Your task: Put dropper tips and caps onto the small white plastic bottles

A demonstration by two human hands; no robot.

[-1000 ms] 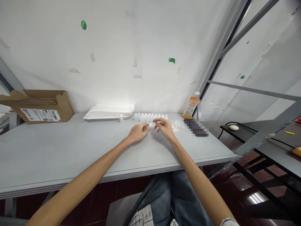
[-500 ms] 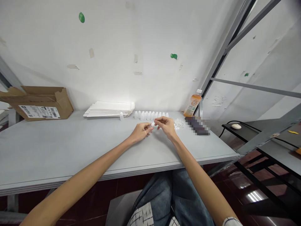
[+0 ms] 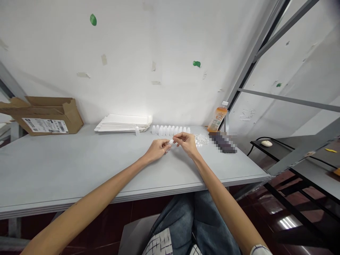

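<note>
Reading the head camera feed from afar, what did you pick up first?

I saw a white wall [image 3: 124, 53] marked with scraps of tape, and a grey metal shelf frame [image 3: 255, 67] rising on the right. A long pale grey surface [image 3: 79, 170] ran along the foot of the wall, and the seated person's jeans [image 3: 191, 223] showed below its front edge.

What stood on that surface?

At the far left I had an open cardboard box [image 3: 47, 115] with a printed shipping label. To its right lay a stack of white paper [image 3: 122, 123], and towards the far right corner stood a plastic drink bottle [image 3: 217, 118] holding orange liquid. A pixelated object [image 3: 222, 142] sat in front of that bottle, too blurred for me to name.

And the smaller items?

A tight row of translucent white dropper bottles [image 3: 170, 131] stood along the back, with one lone dropper bottle [image 3: 137, 131] apart from it, just beside the paper. A loose heap of tiny white plastic parts [image 3: 201, 140] lay to the right of the row.

What about the hands?

The left hand [image 3: 158, 148] and right hand [image 3: 187, 142] met just in front of the row, with a small white plastic piece [image 3: 171, 141] between the fingers [image 3: 181, 139] of both. The fingers were curled inward, but I could not tell which set actually gripped the piece.
</note>
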